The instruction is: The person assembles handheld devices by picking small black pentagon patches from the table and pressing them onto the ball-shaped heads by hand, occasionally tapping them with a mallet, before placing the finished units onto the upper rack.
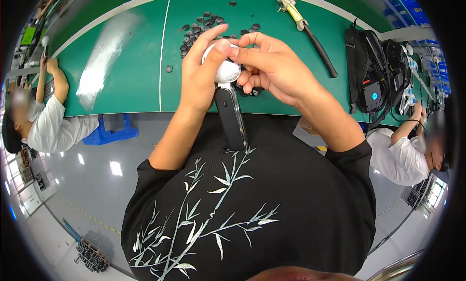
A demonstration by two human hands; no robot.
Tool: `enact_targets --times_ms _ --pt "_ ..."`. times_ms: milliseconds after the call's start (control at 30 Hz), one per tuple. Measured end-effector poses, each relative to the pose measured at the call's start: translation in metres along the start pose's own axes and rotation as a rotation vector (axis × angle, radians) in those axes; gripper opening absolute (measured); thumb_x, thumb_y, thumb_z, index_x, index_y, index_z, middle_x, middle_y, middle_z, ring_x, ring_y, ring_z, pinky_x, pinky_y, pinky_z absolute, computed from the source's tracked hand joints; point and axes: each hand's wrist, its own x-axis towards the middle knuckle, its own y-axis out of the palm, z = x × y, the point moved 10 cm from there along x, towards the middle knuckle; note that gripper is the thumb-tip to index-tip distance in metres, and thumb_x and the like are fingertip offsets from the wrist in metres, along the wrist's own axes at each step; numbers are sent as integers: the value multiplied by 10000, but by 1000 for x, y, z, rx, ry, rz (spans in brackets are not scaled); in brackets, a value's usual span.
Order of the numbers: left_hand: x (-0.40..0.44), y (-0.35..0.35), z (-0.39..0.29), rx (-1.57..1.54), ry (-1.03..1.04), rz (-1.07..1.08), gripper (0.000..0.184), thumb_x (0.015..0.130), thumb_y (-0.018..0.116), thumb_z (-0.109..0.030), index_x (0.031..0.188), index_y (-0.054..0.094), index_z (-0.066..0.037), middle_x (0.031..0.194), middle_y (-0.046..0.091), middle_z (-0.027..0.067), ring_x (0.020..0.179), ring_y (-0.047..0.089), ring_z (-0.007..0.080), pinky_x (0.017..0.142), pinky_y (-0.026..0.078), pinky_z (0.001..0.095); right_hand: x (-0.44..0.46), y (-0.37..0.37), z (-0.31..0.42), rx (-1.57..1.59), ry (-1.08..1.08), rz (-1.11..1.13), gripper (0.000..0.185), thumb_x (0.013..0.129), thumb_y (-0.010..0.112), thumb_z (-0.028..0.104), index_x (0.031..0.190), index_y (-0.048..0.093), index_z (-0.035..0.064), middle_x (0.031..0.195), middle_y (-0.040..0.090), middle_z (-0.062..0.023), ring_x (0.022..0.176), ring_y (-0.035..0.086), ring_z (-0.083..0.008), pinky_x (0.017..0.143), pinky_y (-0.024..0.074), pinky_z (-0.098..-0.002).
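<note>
A white ball (227,72) with panel seams like a football is mounted on a black handle (230,113) that points down toward my chest. My left hand (200,69) wraps round the ball's left side, its thumb across the top and its index finger raised. On the right side, my right hand (272,62) has its thumb pressed against the ball near the left thumb, with the other fingers curled. Whether a small piece sits between those fingertips is hidden. Beyond both hands lie several black pentagon-shaped pieces (196,28), some partly covered by my fingers.
A hammer-like tool (310,35) with a wrapped head rests on the green table (141,52). At the right stand a black bag (366,72) and cables. White powdery smears (104,57) mark the left side. One person in white works at each side; a blue stool (114,130) is below.
</note>
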Motion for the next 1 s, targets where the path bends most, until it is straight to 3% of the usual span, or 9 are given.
enact_targets --times_ms 167,333,433,500,533,667,867,1000 --pt "0 5 9 33 -200 185 321 908 622 -203 1141 586 16 942 656 174 665 624 194 583 531 280 -5 -1 -5 120 -30 -24 269 924 641 112 1122 500 -5 705 593 -78 597 608 -116 533 495 -215" --pt "-1 10 7 -47 -200 184 313 879 630 -157 1134 576 16 947 639 179 630 620 193 514 532 281 -13 -10 3 186 -87 66 258 938 590 82 1163 491 2 718 590 -82 637 610 -142 577 494 -229" --pt "3 7 21 -170 -224 173 328 868 625 -140 1150 564 15 964 636 191 625 625 202 500 533 282 -14 -52 14 52 -202 -24 251 937 575 82 1168 517 -1 773 594 -74 658 600 -158 603 499 -255" --pt "3 3 28 -273 -255 161 346 857 619 -123 1167 552 15 981 633 204 619 629 210 486 534 283 -23 -108 37 -488 -423 -413 184 904 604 78 1073 602 6 823 600 -55 690 584 -150 641 491 -271" --pt "1 2 30 -272 -266 163 346 857 619 -123 1167 552 15 981 633 204 619 629 210 486 534 283 -24 -120 30 -482 -416 -420 184 904 604 78 1073 602 6 823 600 -55 690 584 -150 641 491 -271" --pt "2 1 33 -282 -291 135 363 855 605 -113 1183 530 23 985 630 221 612 638 234 483 535 288 -29 -128 18 -1352 -494 -441 145 871 631 82 999 672 29 833 608 -30 695 557 -139 659 477 -278" --pt "3 -1 33 -170 -71 204 407 903 531 -227 1210 503 39 1001 638 246 646 648 257 480 536 297 -34 -113 1 -1523 -660 -416 181 834 651 53 1008 701 58 829 610 -23 673 536 -141 658 463 -264" --pt "10 -16 52 -184 -240 191 364 903 555 -216 1178 529 21 919 645 214 612 639 232 490 538 299 -20 -115 -5 -1371 -370 -357 217 849 653 27 1061 699 40 849 614 -28 705 543 -115 669 462 -244"
